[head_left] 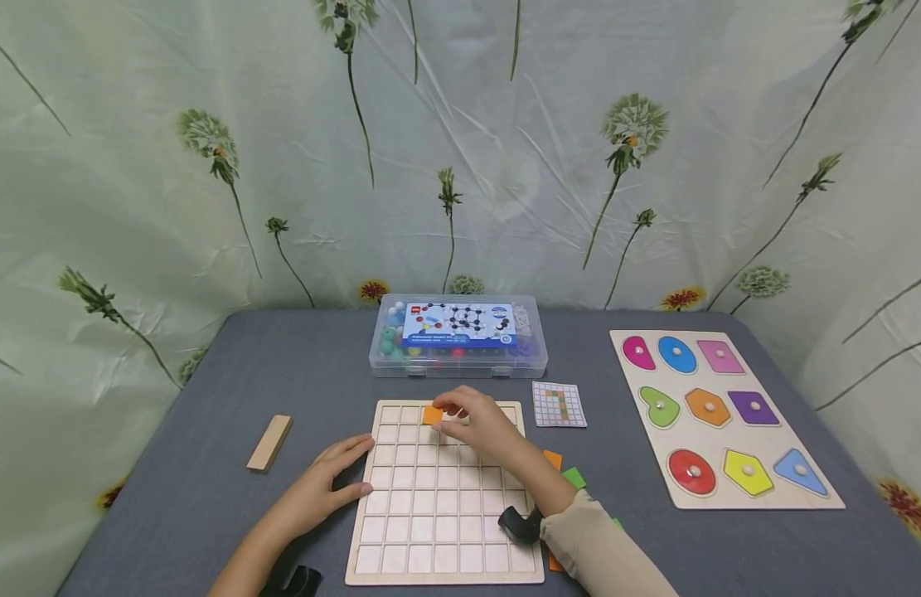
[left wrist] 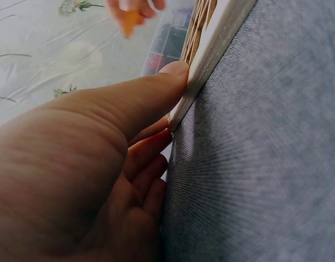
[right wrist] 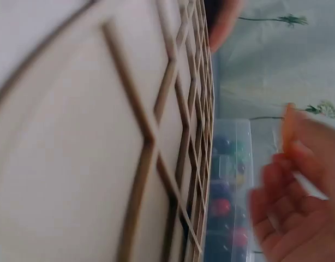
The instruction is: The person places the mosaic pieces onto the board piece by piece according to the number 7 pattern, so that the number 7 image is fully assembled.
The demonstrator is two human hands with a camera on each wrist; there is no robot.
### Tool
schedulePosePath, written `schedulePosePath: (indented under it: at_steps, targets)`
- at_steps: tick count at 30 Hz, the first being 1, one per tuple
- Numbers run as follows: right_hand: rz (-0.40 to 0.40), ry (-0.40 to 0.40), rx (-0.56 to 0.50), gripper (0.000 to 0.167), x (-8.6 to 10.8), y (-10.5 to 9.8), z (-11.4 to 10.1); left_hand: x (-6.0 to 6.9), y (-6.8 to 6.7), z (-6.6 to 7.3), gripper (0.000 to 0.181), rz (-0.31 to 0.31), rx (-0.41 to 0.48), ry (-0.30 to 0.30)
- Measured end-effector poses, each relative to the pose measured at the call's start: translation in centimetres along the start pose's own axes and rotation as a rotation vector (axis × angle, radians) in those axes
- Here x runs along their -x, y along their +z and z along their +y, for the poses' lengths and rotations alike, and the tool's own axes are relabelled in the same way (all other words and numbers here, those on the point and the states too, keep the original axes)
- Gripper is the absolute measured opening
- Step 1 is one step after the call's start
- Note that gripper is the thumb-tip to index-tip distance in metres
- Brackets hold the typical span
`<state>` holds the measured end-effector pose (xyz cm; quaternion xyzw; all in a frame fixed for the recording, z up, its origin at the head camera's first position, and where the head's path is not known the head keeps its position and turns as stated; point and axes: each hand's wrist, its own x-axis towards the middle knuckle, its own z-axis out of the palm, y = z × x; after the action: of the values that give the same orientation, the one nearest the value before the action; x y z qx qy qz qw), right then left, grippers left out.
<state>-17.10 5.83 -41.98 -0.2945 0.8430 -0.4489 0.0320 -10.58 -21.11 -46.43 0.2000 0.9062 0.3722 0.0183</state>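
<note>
My right hand (head_left: 471,423) pinches an orange square tile (head_left: 432,414) over the upper part of a wooden grid board (head_left: 445,578). In the right wrist view the tile (right wrist: 288,128) is held between thumb and fingertips, raised off the board and blurred. My left hand (head_left: 329,481) rests along the board's left edge. Its thumb (left wrist: 156,90) touches the side of the board, with the other fingers farther along. Just beyond the board's upper right corner lies a small pattern card (head_left: 559,405) showing a grid with coloured squares. Green (head_left: 574,478) and orange tiles (head_left: 553,459) lie partly hidden beneath my right forearm.
A clear plastic case (head_left: 458,365) of coloured balls stands behind the board. To the left lies a plain wooden block (head_left: 269,444). A shape puzzle board (head_left: 717,448) with knobbed pieces takes up the right side of the grey table (head_left: 206,448).
</note>
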Motion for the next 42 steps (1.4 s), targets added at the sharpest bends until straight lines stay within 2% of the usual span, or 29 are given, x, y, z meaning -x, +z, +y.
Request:
schedulePosePath:
  at_steps: [10, 15, 20, 25, 29, 33, 38, 42]
  targets:
    - [-0.113, 0.05, 0.08, 0.023, -0.7, 2.0, 1.6, 0.0, -0.1, 0.2, 0.064, -0.008, 0.004, -0.031]
    - [-0.132, 0.043, 0.139, 0.027, -0.8, 2.1, 1.7, 0.0, -0.1, 0.3, 0.064, 0.001, 0.002, -0.026]
    - [-0.108, 0.024, 0.108, 0.021, -0.7, 2.1, 2.1, 0.0, -0.1, 0.2, 0.064, 0.003, -0.001, -0.018]
    - [-0.115, 0.048, 0.105, 0.018, -0.6, 2.0, 1.8, 0.0, 0.0, 0.1, 0.064, 0.007, -0.007, -0.013]
    - [-0.136, 0.092, 0.053, 0.025, -0.4, 1.1, 1.1, 0.0, 0.0, 0.1, 0.064, 0.002, -0.003, -0.008]
    - [-0.12, 0.058, -0.014, 0.035, 0.2, -0.8, 0.1, 0.1, 0.0, 0.0, 0.065, -0.004, 0.002, -0.009]
    - [-0.065, -0.008, -0.003, 0.042, 1.8, -3.7, -0.9, 0.1, -0.1, 0.0, 0.065, -0.013, 0.003, -0.022]
    - [-0.029, -0.01, 0.041, 0.044, 4.0, -5.9, -0.7, 0.0, 0.0, -0.1, 0.066, -0.019, 0.001, -0.035]
